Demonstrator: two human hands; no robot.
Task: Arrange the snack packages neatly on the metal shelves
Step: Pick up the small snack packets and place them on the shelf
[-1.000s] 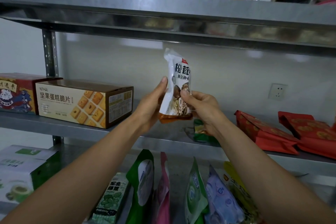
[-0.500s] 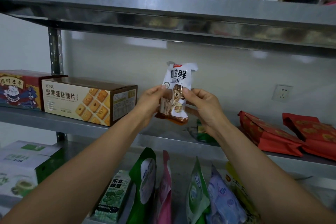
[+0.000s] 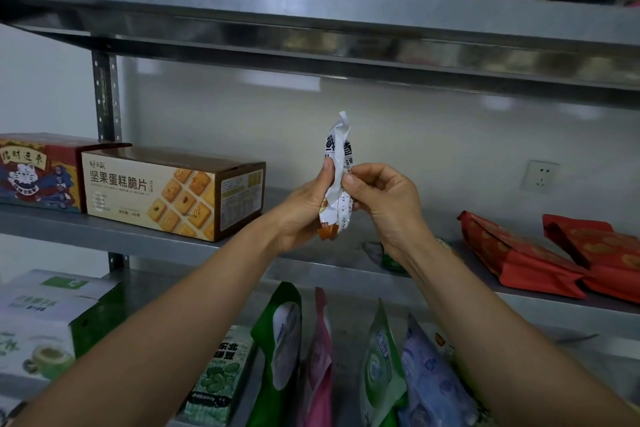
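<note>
**Pouch in both hands, slot on mid shelf waiting**

Head view: both hands grip one white snack pouch (image 3: 336,184). It's held upright & edge-on in the air above the middle shelf (image 3: 104,232), not touching it. The left hand (image 3: 304,204) wraps the pouch's left side, thumb up along the pack. The right hand (image 3: 384,198) pinches the right side w/ thumb & curled fingers.

Step in hand, as I read it: square up the pouch, then stand it on the shelf. To do it well:
- Turn the printed face fwd.
- Flatten the brown bottom end so it can stand.
- Set it down base first.
- Release one hand at a time.

The pack looks soft & creased, so it'll prob tip if dropped in loose. Lean it vs. a neighbour if need be.

Room & edges:
- **Free stretch:** open shelf btw the biscuit box (image 3: 173,191) on the left & the red bags (image 3: 512,253) on the right.
- **Green packet:** a green packet (image 3: 389,258) lies in that stretch, partly hidden behind the right wrist. Don't land on it.
- **Overhead:** the upper shelf (image 3: 311,3) hangs well above the pouch top, so headroom is fine.
- **Front edge:** the middle shelf's front edge runs below the hands. Keep the base behind it, or the pouch drops onto the standing pouches (image 3: 282,340) on the shelf below.
</note>
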